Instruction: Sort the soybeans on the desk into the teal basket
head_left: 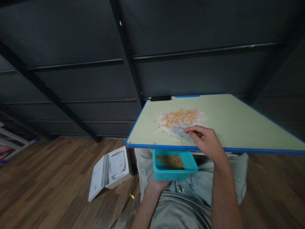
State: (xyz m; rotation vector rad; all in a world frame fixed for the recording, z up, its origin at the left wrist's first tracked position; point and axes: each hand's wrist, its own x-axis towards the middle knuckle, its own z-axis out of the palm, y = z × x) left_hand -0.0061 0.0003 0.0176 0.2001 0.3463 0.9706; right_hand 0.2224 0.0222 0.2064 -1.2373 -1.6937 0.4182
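A white box lies open on the floor at lower left. At lower centre, the left hand grips a teal tub of yellow beans from beneath, just under the tabletop edge. Further right, the right hand curls its fingers onto a bluish piece touching the grain pile; whether they grip it cannot be told.

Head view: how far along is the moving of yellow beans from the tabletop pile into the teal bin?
Done: the teal bin already holds a layer of beans. In hand: the left hand holds it under the near edge of the table; the right hand rests at the near side of the pile. Left: many beans lie among white grains there.
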